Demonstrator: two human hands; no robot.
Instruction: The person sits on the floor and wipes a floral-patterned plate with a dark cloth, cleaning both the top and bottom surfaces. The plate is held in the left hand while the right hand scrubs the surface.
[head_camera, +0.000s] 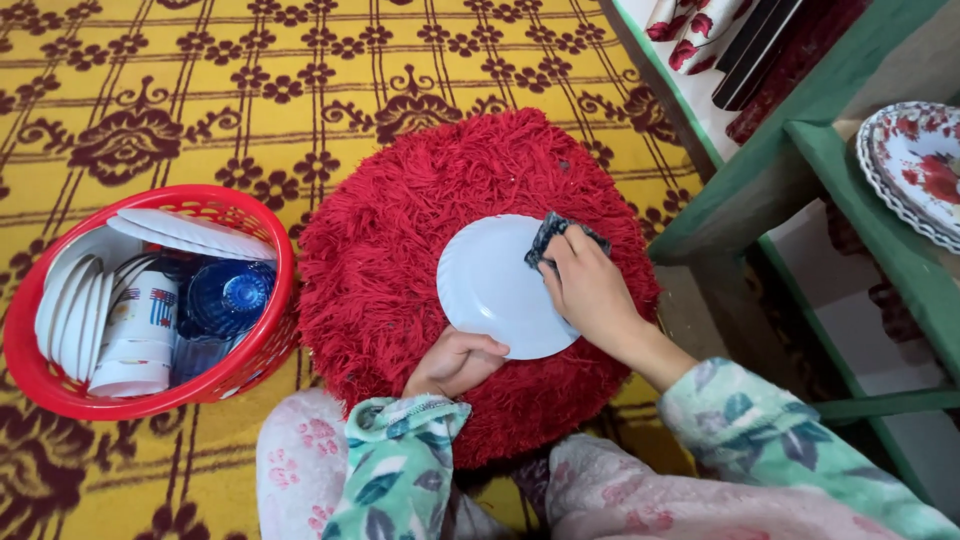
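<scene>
A white plate (495, 285) is being held over a shaggy red mat (400, 260), the landmark here, which is lying on a yellow carpet (250, 80) patterned with dark maroon flowers and scrolls. The left hand (455, 362) is gripping the plate's lower rim, fingers curled under it and thumb on the face. The right hand (590, 285) is pressing a dark cloth (560, 235) against the plate's upper right edge, fingers closed over the cloth. Both hands are sitting above the mat's right half, the plate bridging them. Sleeves in a pale green leaf print are showing at the mat's near edge, with pink floral fabric on the knees below. Left of the mat, just touching its fringe, a red basket (265, 345) is standing on the carpet, holding white plates on edge, stacked patterned cups (140, 340) and a blue glass dish (230, 295). Right of the mat, a green wooden shelf (790, 150) is rising from the floor, and a floral plate (915, 165) is resting on its upper board. Beyond the shelf, floral fabric is hanging at the far corner.
</scene>
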